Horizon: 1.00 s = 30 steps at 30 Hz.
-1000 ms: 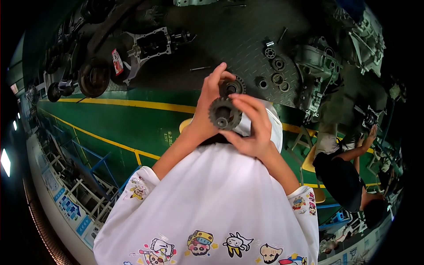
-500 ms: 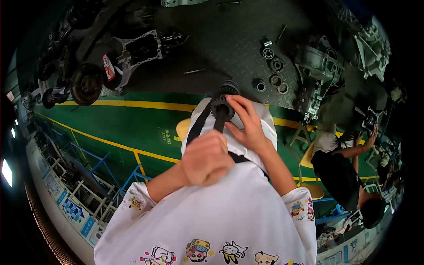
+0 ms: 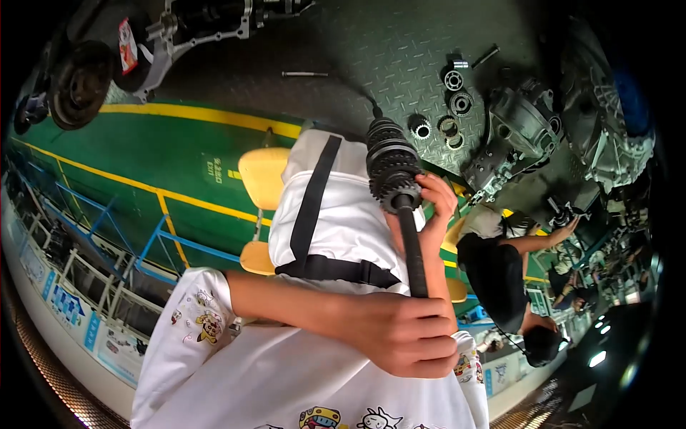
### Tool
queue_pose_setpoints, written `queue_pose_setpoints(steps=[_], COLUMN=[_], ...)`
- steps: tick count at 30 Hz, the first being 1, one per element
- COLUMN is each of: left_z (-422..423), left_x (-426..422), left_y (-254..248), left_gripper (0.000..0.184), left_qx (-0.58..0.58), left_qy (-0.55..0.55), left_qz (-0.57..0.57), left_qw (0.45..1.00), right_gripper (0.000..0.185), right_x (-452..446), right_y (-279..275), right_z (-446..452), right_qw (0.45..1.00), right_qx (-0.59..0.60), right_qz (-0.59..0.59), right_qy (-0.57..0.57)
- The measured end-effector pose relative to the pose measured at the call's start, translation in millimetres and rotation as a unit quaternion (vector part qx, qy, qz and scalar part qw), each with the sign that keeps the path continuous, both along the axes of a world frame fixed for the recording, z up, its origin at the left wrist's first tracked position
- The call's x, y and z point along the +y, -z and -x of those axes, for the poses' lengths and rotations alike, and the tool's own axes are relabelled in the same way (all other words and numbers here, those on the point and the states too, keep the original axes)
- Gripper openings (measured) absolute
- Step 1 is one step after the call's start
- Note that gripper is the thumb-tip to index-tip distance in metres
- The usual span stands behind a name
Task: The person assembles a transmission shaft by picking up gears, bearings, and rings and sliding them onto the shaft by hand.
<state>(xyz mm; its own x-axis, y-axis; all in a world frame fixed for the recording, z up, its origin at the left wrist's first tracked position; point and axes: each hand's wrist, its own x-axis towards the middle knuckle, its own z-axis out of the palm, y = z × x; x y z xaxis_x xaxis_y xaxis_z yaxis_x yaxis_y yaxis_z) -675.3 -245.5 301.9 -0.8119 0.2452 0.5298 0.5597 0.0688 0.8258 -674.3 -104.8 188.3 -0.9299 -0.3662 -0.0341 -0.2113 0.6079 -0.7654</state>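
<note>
Gear shaft (image 3: pixel 393 168) held aslant over the white-clad lap (image 3: pixel 343 222) at the centre of the frame, its long axis running from the toothed stack, directed up toward the counter, to the bare rod, directed down and slightly right. The dark, tread-patterned counter (image 3: pixel 343 43) spans the top, carrying bearing rings (image 3: pixel 461 104) and a metal casing (image 3: pixel 525 118) at upper right, above a yellow-lined green floor (image 3: pixel 143 150). The left hand (image 3: pixel 411 339), forearm crossing rightward, is fisted round the rod; the right hand (image 3: pixel 436 211), raised, curls its fingers against the lowest gear.
</note>
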Motion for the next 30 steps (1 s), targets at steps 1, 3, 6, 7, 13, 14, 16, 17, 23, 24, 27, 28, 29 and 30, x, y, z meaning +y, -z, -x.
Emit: queue_pose_setpoints(steps=[1, 3, 6, 7, 13, 14, 16, 17, 23, 24, 27, 28, 29, 30], left_z=[-3, -10, -14, -14, -14, -14, -15, -15, -16, -15, -14, -14, -13, -12], left_x=[5, 12, 23, 26, 46, 47, 47, 48, 58, 58, 56, 55, 54, 54], left_y=[0, 1, 2, 2, 4, 5, 5, 6, 7, 7, 7, 7, 7, 7], left_gripper=[0.014, 0.012, 0.014, 0.014, 0.018, 0.018, 0.018, 0.018, 0.018, 0.018, 0.017, 0.017, 0.017, 0.017], left_qx=[0.003, -0.011, -0.021, -0.023, -0.007, -0.007, -0.006, -0.006, -0.002, -0.002, -0.001, -0.001, -0.001, 0.0], left_qy=[-0.01, 0.002, 0.007, 0.014, -0.003, -0.008, -0.016, -0.022, -0.03, -0.033, -0.038, -0.038, -0.04, -0.041], left_qz=[0.014, 0.006, 0.006, 0.006, 0.031, 0.029, 0.026, 0.022, 0.022, 0.023, 0.029, 0.03, 0.027, 0.024], left_qw=[1.0, 1.0, 1.0, 1.0, 0.999, 1.0, 1.0, 0.999, 0.999, 0.999, 0.999, 0.999, 0.999, 0.999], right_gripper=[0.073, 0.078, 0.08, 0.081, 0.078, 0.077, 0.071, 0.069, 0.059, 0.058, 0.05, 0.049, 0.045, 0.045], right_x=[1, 5, 7, 9, 15, 15, 13, 11, 18, 18, 19, 20, 21, 23], right_y=[-1, -2, -3, -1, -15, -15, -19, -23, -29, -31, -36, -36, -35, -35], right_z=[-2, -5, -15, -18, -26, -25, -22, -20, -7, -2, 12, 15, 17, 19], right_qw=[1.0, 1.0, 0.998, 0.998, 0.993, 0.992, 0.992, 0.99, 0.99, 0.989, 0.985, 0.983, 0.983, 0.982], right_qx=[-0.006, -0.016, -0.019, -0.007, -0.034, -0.036, -0.015, -0.011, -0.036, -0.048, -0.052, -0.054, -0.047, -0.043], right_qz=[-0.005, -0.019, -0.033, -0.03, -0.092, -0.098, -0.119, -0.139, -0.137, -0.131, -0.141, -0.145, -0.142, -0.145], right_qy=[0.003, 0.008, 0.058, 0.058, 0.07, 0.07, 0.049, 0.035, -0.025, -0.039, -0.083, -0.097, -0.107, -0.115])
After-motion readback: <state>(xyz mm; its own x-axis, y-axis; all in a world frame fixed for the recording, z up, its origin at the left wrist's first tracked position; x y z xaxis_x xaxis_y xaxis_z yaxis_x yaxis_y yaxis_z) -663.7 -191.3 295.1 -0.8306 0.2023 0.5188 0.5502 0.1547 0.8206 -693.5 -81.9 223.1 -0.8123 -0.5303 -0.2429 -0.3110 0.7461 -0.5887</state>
